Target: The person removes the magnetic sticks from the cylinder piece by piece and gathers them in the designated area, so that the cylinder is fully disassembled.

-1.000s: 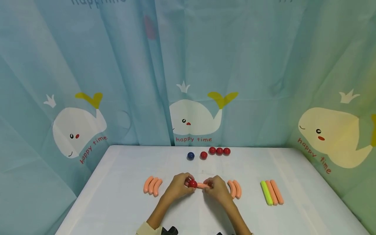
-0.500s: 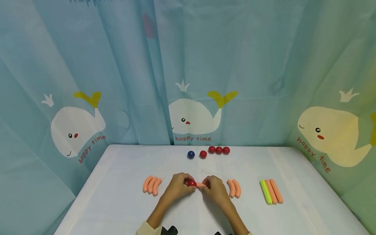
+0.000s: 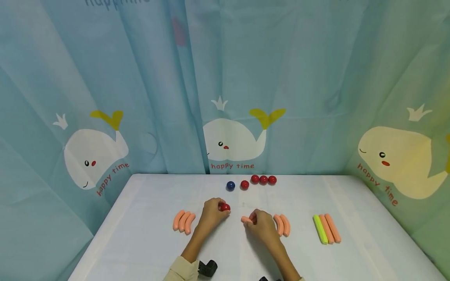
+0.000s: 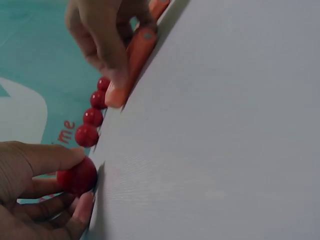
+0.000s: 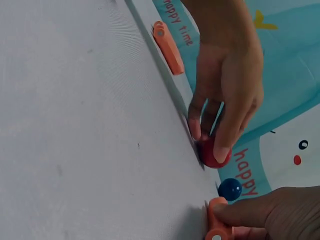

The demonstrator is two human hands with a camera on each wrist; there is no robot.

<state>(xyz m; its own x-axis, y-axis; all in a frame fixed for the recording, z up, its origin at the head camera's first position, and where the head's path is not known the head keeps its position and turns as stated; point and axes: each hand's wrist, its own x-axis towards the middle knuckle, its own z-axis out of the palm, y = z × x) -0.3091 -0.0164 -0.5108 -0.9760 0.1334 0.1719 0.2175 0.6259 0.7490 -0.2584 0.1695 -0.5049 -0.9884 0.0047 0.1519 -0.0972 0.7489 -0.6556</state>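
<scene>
In the head view my left hand (image 3: 211,215) pinches a red ball (image 3: 225,207) between thumb and fingers, close over the white table. To its right, my right hand (image 3: 263,227) pinches an orange magnetic toy rod (image 3: 246,219), whose left end sticks out past the fingertips. A gap separates ball and rod. The left wrist view has the held red ball (image 4: 78,176) right at the table surface, fingers around it. In the right wrist view, a metal dot shows on the end of the held rod (image 5: 217,209); much of the rod is hidden by the hand.
Several red balls (image 3: 244,185) and one blue ball (image 3: 230,186) lie near the table's back edge. Curved orange rods (image 3: 182,221) lie left, two more (image 3: 285,225) beside my right hand. Farther right are a lime rod (image 3: 320,229) and straight orange rods (image 3: 333,228). A whale-print curtain (image 3: 302,78) surrounds the table.
Earlier the red ball sat against the rod's left end. My left hand has since moved back and left with the ball, parting the two. The right hand stays nearly in place.
</scene>
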